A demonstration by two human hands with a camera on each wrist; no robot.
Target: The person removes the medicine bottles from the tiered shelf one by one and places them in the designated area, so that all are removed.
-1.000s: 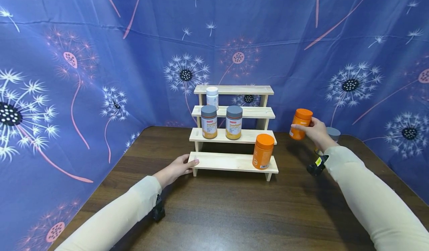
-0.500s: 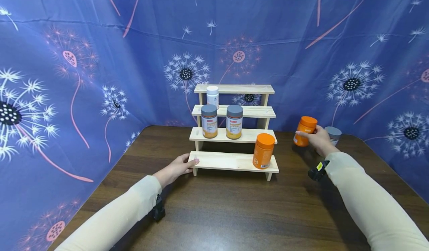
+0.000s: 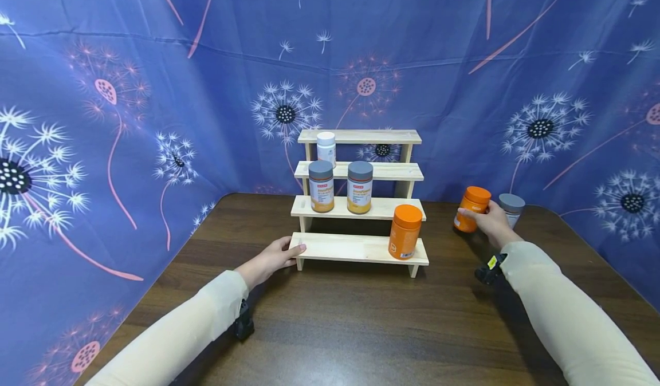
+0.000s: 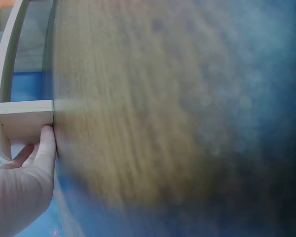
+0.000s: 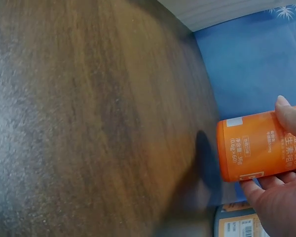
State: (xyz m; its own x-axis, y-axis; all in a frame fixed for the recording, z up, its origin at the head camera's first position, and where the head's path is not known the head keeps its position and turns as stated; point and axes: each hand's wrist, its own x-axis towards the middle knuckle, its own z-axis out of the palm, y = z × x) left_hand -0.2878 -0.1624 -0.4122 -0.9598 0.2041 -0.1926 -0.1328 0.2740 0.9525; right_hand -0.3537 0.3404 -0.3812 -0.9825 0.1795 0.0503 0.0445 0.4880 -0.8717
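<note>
My right hand (image 3: 495,225) grips an orange supplement bottle (image 3: 468,217) at the table's far right, thumb on one side and fingers on the other. In the right wrist view the bottle (image 5: 256,145) shows white print; I cannot tell if its base touches the table. Just beside that hand stands a grey-lidded jar (image 3: 512,204), partly hidden. My left hand (image 3: 270,260) holds the left end of a wooden tiered shelf (image 3: 340,247), thumb on the lowest step. In the left wrist view, fingers of the left hand (image 4: 27,190) touch the shelf's leg (image 4: 29,121).
A second orange bottle (image 3: 404,234) stands at the right of the lowest step. Two grey-lidded jars, one left (image 3: 322,188) and one right (image 3: 359,188), share the step above. A small white bottle (image 3: 327,150) is higher up. A blue curtain (image 3: 206,88) hangs behind the brown table (image 3: 330,323).
My right hand has lowered the orange bottle toward the table and moved it slightly right, beside the grey-lidded jar. My left hand stays on the shelf.
</note>
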